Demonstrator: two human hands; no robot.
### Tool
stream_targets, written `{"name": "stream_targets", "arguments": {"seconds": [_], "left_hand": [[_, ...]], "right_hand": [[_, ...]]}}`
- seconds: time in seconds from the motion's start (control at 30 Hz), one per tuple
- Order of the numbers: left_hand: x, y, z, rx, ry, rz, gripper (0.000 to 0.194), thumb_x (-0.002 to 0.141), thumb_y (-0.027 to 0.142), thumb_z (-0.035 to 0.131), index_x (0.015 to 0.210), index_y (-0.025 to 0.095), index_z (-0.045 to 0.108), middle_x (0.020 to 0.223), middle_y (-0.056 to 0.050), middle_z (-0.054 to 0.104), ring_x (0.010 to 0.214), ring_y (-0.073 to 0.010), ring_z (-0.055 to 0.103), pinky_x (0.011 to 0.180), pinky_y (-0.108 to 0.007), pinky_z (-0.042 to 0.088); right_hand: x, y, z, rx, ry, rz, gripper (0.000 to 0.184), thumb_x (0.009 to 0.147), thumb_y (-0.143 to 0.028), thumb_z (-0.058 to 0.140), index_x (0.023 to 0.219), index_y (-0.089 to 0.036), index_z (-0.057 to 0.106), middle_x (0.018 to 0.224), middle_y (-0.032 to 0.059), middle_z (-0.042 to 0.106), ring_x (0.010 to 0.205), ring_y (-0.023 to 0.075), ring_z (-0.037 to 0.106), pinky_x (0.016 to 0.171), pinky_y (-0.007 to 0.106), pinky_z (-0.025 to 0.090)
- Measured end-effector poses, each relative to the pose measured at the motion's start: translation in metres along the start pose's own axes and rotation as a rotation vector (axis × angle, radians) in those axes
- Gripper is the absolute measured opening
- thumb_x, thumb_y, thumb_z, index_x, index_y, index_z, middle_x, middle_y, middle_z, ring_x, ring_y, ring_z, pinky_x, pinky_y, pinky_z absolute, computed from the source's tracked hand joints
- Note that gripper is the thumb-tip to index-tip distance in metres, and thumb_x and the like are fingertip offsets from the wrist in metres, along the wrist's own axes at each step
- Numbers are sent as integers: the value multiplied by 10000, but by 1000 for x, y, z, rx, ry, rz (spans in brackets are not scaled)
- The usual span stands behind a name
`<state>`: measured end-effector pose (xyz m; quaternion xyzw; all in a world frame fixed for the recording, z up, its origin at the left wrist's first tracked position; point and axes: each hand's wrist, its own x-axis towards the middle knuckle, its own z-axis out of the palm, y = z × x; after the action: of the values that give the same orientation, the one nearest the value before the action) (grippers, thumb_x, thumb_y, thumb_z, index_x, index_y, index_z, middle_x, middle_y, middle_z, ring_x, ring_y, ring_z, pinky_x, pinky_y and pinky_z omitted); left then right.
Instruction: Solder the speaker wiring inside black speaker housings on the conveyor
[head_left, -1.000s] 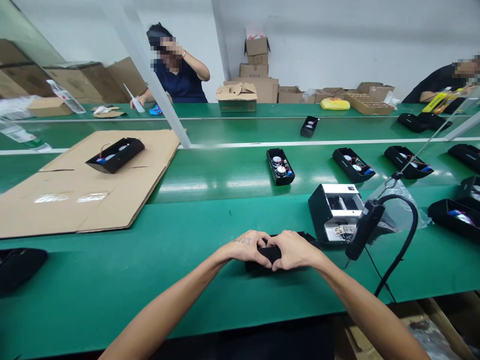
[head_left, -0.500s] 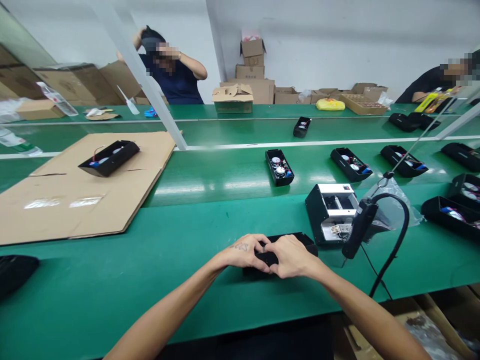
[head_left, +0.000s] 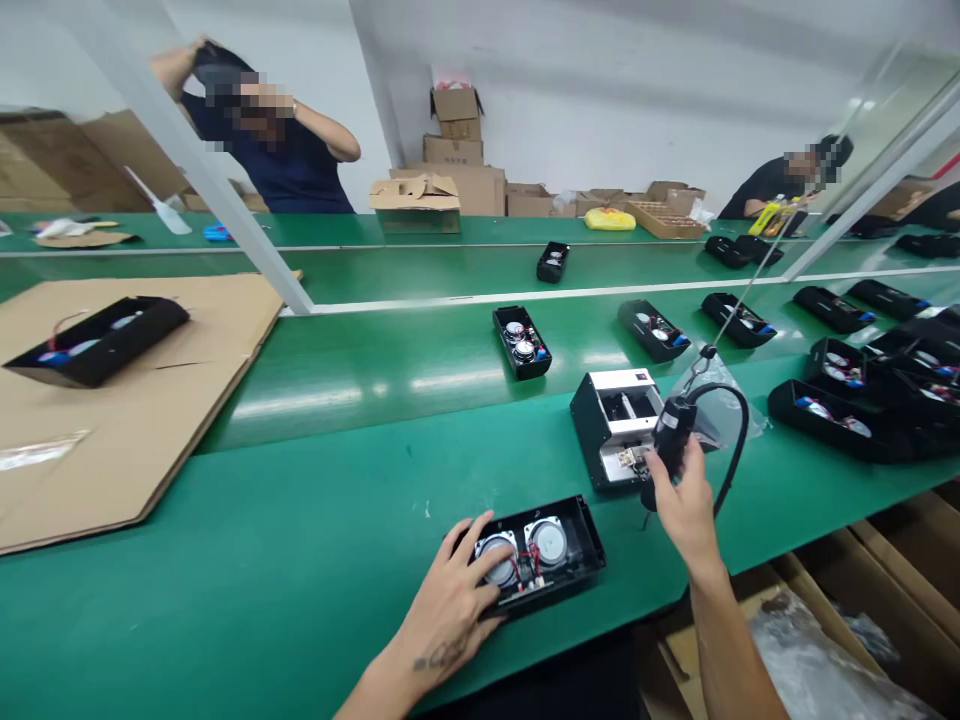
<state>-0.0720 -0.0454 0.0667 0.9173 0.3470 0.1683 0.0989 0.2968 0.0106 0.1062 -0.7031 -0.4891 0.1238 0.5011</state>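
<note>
A black speaker box (head_left: pixel 566 577) lies open side up on the near green bench, with two round speaker drivers and red wires showing inside. My left hand (head_left: pixel 454 600) grips its left end, fingers spread over the rim and left driver, thumb along the near side. To the right hangs a black electric screwdriver (head_left: pixel 673 428), bit pointing down. My right hand (head_left: pixel 686 500) has its thumb and fingers around the screwdriver's lower body. Just behind it stands a black and silver screw feeder (head_left: pixel 619 425).
Several similar boxes stand on the green line, one (head_left: pixel 523 342) straight ahead and a cluster (head_left: pixel 832 425) at right. A cardboard sheet (head_left: pixel 172 440) covers the left side. Open cartons (head_left: pixel 832 600) sit below the bench edge. Two co-workers (head_left: pixel 277 160) are across the line.
My hands have parted: the right went from the box to the hanging screwdriver, the left stayed at the box's left end. The box's inside now shows. The view has turned right.
</note>
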Motion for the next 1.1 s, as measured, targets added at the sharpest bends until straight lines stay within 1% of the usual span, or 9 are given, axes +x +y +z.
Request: {"name": "stream_targets", "arguments": {"seconds": [0.07, 0.13, 0.27, 0.4, 0.6, 0.73, 0.87, 0.97, 1.1], "left_hand": [[-2, 0, 3, 31, 34, 21, 135, 831, 317, 887, 848, 262, 765, 1431, 18, 714, 1573, -402, 395, 1291, -601, 307], [-3, 0, 5, 48, 55, 25, 145, 825, 316, 883, 846, 260, 750, 1436, 23, 711, 1580, -394, 382, 1304, -588, 284], [-4, -2, 10, 70, 100, 36, 160, 803, 330, 878, 844, 272, 735, 1419, 32, 719, 1572, -382, 387, 1314, -557, 251], [-1, -4, 14, 81, 185, 61, 181, 778, 333, 880, 814, 281, 711, 1378, 51, 735, 1554, -362, 385, 1325, -504, 192], [12, 0, 15, 109, 158, 25, 218, 729, 267, 927, 777, 267, 714, 1367, 38, 731, 1505, -388, 422, 1262, -543, 277], [16, 0, 18, 32, 189, -3, 268, 772, 425, 948, 783, 274, 728, 1375, 54, 728, 1518, -365, 414, 1270, -526, 270], [14, -1, 21, 0, 185, -16, 301, 784, 452, 949, 779, 259, 717, 1385, 46, 726, 1532, -374, 398, 1277, -540, 257], [13, -1, 23, -11, 184, -23, 287, 794, 449, 943, 792, 262, 725, 1386, 44, 727, 1533, -382, 401, 1264, -557, 279], [13, 0, 25, -27, 172, -38, 292, 782, 457, 958, 809, 263, 740, 1371, 54, 736, 1528, -382, 417, 1261, -572, 295]], "right_hand": [[3, 10, 2, 54, -52, 72, 605, 908, -619, 758, 1302, -171, 659, 1188, 163, 772, 1068, 326, 742, 992, 492, 587], [-1, 16, 4, 163, 5, 71, 565, 808, -562, 863, 1170, -170, 679, 987, 100, 781, 873, 272, 738, 870, 433, 614], [-14, 16, 1, 441, -61, 28, 422, 839, -434, 856, 1096, -188, 629, 620, -55, 613, 515, 171, 579, 564, 328, 533], [-3, -5, -9, 570, 17, -15, 356, 912, -434, 805, 1009, -229, 531, 582, -101, 508, 435, 122, 493, 476, 274, 436], [31, -49, -3, 678, 237, -136, 407, 881, -413, 858, 1033, -227, 529, 612, -106, 531, 451, 115, 511, 509, 277, 467], [41, -47, 13, 562, 154, -87, 395, 847, -454, 879, 922, -213, 576, 592, -59, 578, 457, 153, 546, 515, 320, 491], [37, -38, 14, 499, -59, -8, 372, 810, -435, 903, 817, -206, 610, 584, -38, 584, 468, 150, 539, 477, 299, 472], [18, -43, 6, 540, -206, 22, 366, 819, -409, 907, 835, -201, 606, 557, -59, 550, 420, 128, 500, 421, 263, 413], [-22, -68, -6, 750, -259, -2, 287, 945, -375, 806, 1042, -247, 569, 592, -110, 470, 407, 102, 452, 426, 236, 394]]}}
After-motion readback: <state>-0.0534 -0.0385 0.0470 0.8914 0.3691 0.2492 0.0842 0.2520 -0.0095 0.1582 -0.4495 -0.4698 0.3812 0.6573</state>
